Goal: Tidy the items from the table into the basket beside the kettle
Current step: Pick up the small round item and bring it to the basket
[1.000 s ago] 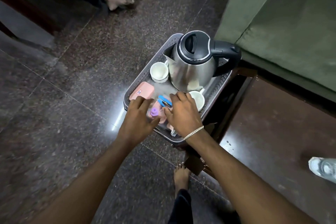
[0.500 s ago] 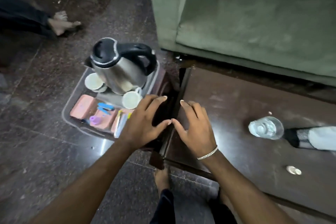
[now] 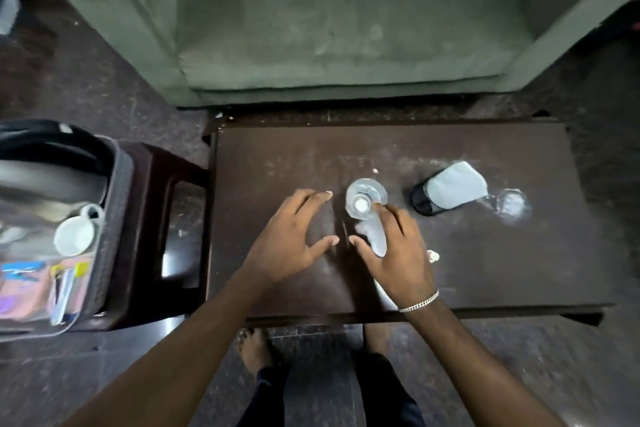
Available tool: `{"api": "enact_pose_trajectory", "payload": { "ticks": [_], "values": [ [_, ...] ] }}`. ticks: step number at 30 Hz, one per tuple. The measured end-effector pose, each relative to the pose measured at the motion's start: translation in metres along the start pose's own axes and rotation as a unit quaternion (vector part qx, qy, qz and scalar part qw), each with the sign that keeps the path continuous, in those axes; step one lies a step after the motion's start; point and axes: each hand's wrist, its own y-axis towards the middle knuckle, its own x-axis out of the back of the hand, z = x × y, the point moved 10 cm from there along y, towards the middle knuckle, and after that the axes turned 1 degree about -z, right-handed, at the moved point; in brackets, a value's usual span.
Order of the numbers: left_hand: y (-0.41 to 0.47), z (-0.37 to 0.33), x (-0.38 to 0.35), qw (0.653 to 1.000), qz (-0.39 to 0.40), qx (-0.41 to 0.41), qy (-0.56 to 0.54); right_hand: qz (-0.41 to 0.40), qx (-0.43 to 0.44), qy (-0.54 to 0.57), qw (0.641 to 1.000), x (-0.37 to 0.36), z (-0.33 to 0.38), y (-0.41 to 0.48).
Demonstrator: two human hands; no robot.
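Note:
A clear plastic bottle with a white cap stands upright in the middle of the dark brown table. My right hand is cupped at the bottle, thumb on its left and fingers on its right, spread. Just left of the bottle, my left hand hovers with fingers apart and holds nothing. The grey basket sits at the far left on a dark stool. It holds the steel kettle, a white cup and pink and blue items, all blurred.
On the table's right part lie a grey pouch with a black end, a small clear object and a small white bit. A green sofa stands behind the table. My bare feet are at its front edge.
My view has swung right from the basket to the table. Both hands left the basket and moved over the table; my right hand has reached the bottle.

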Motion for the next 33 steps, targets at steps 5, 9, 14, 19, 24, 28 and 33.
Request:
{"api": "enact_pose_trajectory", "payload": {
  "ticks": [5, 9, 14, 19, 24, 28, 33],
  "values": [
    [0.023, -0.03, -0.065, 0.999, 0.047, 0.004, -0.01, -0.008, -0.048, -0.026, 0.998, 0.023, -0.076, -0.017],
    [0.03, -0.049, -0.111, 0.996, 0.085, 0.009, -0.017, 0.002, -0.073, -0.035, 0.997, 0.031, -0.122, -0.03],
    [0.04, -0.066, -0.162, 0.991, 0.129, 0.016, -0.021, 0.028, -0.123, -0.018, 0.992, 0.023, -0.174, -0.039],
    [0.046, -0.071, -0.214, 0.983, 0.181, 0.037, -0.003, 0.105, -0.176, 0.0, 0.979, -0.009, -0.215, -0.05],
    [0.05, -0.073, -0.257, 0.972, 0.224, 0.067, 0.012, 0.147, -0.192, 0.016, 0.97, -0.031, -0.228, -0.048],
    [0.058, -0.08, -0.271, 0.976, 0.208, 0.066, 0.017, 0.145, -0.177, 0.011, 0.974, -0.034, -0.226, -0.042],
    [0.06, -0.083, -0.276, 0.978, 0.2, 0.058, 0.009, 0.142, -0.17, 0.004, 0.975, -0.033, -0.224, -0.043]
  ]
}}
